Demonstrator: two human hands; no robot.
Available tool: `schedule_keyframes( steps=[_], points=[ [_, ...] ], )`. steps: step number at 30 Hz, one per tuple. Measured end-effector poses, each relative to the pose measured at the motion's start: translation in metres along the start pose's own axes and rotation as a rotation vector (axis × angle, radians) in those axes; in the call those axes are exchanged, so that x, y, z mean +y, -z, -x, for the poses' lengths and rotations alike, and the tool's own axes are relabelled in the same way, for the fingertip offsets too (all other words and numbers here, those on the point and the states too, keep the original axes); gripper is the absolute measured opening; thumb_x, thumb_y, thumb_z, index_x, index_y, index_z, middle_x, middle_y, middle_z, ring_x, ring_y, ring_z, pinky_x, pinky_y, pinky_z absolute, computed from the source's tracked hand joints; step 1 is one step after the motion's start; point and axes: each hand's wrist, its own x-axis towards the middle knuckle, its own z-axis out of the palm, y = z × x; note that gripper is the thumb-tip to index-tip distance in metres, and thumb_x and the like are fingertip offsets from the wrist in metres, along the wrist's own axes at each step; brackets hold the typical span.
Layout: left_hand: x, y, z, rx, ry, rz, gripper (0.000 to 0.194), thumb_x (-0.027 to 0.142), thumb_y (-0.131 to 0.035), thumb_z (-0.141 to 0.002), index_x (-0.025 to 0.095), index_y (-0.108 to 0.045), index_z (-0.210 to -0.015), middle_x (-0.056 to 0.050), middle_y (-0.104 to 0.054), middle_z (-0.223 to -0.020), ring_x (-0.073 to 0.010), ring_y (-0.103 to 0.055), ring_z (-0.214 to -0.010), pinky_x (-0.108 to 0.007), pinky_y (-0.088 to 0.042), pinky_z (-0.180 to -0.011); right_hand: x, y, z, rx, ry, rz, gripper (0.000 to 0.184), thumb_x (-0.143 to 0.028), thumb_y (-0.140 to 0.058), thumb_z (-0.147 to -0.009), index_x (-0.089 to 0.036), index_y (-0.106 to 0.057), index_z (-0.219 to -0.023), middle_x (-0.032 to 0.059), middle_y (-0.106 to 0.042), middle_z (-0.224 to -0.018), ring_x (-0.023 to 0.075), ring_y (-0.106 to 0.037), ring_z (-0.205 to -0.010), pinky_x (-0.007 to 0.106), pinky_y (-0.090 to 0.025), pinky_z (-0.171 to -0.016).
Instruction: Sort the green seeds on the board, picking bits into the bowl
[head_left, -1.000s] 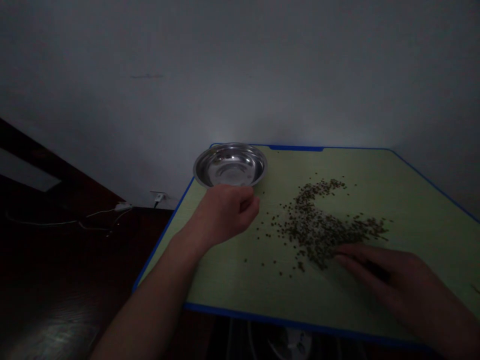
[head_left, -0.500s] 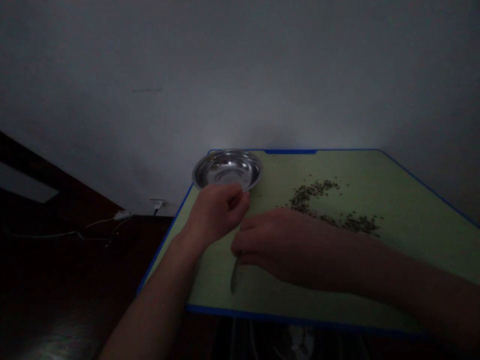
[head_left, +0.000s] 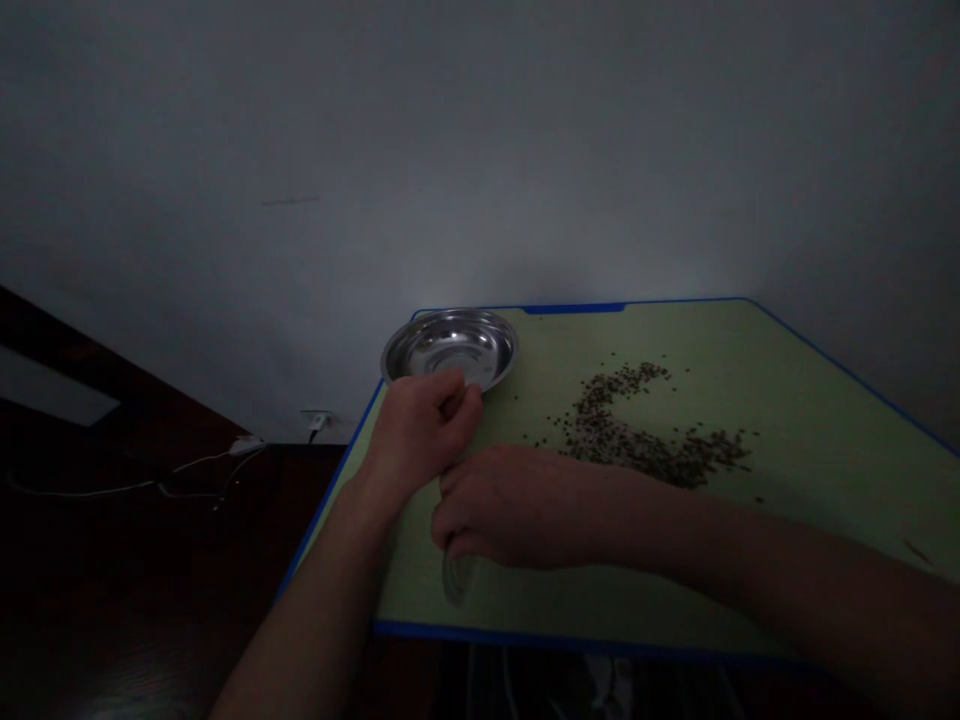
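My left hand [head_left: 427,425] is closed, thumb against curled fingers, in front of the near rim of a shiny metal bowl [head_left: 405,358]. What its fingers hold, if anything, is hidden. Just below and to the right, my right hand [head_left: 502,505] is closed on a thin, grey, spoon-like piece [head_left: 454,580], whose blurred rounded end sticks out towards the table's near edge. Beyond my right forearm, many small dark seeds or beans [head_left: 637,435] lie scattered in a curved band on the light green tabletop [head_left: 720,345].
Blue trim [head_left: 570,641] edges the table, which stands against a grey wall [head_left: 480,150]. To the left, a wall socket with a plug [head_left: 319,420] and white cables [head_left: 90,492] lie near the dark floor. A dim, cluttered space shows under the table's front edge.
My right hand has moved left and slightly nearer, and the grey piece in it has turned, its end now looking broader. My left hand stays closed by the bowl. More seeds are uncovered.
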Motion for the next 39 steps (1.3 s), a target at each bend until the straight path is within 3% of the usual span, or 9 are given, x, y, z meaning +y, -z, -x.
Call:
schedule_keyframes(
  steps=[8, 23, 26, 29, 34, 39],
  points=[
    [-0.001, 0.0, 0.0, -0.024, -0.044, -0.009, 0.039, 0.023, -0.051, -0.081, 0.017, -0.03, -0.049, 0.008, -0.025, -0.044, -0.0051, -0.025, -0.041, -0.022, -0.018, -0.044, 0.013, 0.001, 0.015, -0.04, -0.023, -0.029, 0.015, -0.018, -0.059, -0.086, -0.017, -0.074, -0.088, 0.0037, -0.071, -0.081, 0.0159, -0.06, -0.073, 0.027, -0.042, -0.068],
    [0.001, -0.001, 0.0, -0.098, -0.015, -0.032, 0.039, 0.024, -0.049, -0.083, 0.018, -0.029, -0.05, 0.007, -0.027, -0.045, -0.0059, -0.027, -0.042, -0.024, -0.019, -0.045, 0.037, 0.005, 0.084, 0.009, -0.239, -0.167, 0.014, -0.018, -0.059, -0.088, -0.019, -0.074, -0.087, 0.0023, -0.07, -0.079, 0.0146, -0.063, -0.075, 0.026, -0.045, -0.072],
    [0.003, -0.001, 0.001, -0.108, -0.009, -0.027, 0.04, 0.026, -0.049, -0.083, 0.018, -0.029, -0.05, 0.007, -0.027, -0.045, -0.0064, -0.027, -0.042, -0.024, -0.019, -0.046, 0.037, 0.008, 0.094, 0.076, -0.279, -0.177, 0.017, -0.021, -0.056, -0.091, -0.019, -0.073, -0.091, 0.0025, -0.07, -0.083, 0.0142, -0.063, -0.077, 0.026, -0.045, -0.072],
    [0.001, 0.0, 0.0, -0.114, 0.012, -0.035, 0.041, 0.028, -0.049, -0.083, 0.019, -0.027, -0.05, 0.007, -0.026, -0.045, -0.007, -0.027, -0.042, -0.024, -0.02, -0.046, 0.036, 0.012, 0.106, 0.256, -0.398, -0.16, 0.016, -0.024, -0.056, -0.09, -0.02, -0.072, -0.093, 0.0016, -0.069, -0.082, 0.0141, -0.061, -0.074, 0.026, -0.044, -0.07],
    [-0.012, 0.014, -0.004, -0.12, 0.261, -0.275, 0.036, 0.038, -0.048, -0.084, 0.019, -0.039, -0.054, 0.003, -0.041, -0.048, -0.0106, -0.037, -0.045, -0.025, -0.022, -0.048, 0.043, 0.007, 0.141, 0.473, -0.66, -0.203, 0.022, -0.038, -0.055, -0.089, -0.024, -0.071, -0.087, 0.0017, -0.071, -0.079, 0.0147, -0.061, -0.064, 0.027, -0.044, -0.059],
    [-0.012, 0.033, 0.007, -0.355, 0.583, -0.543, 0.053, 0.068, -0.042, -0.081, 0.021, -0.061, -0.067, -0.007, -0.064, -0.066, -0.0204, -0.056, -0.056, -0.028, -0.029, -0.051, 0.06, -0.001, 0.17, 0.633, -0.786, -0.27, 0.031, -0.052, -0.056, -0.082, -0.026, -0.072, -0.081, 0.004, -0.074, -0.081, 0.0212, -0.066, -0.069, 0.032, -0.048, -0.059]
  ],
)
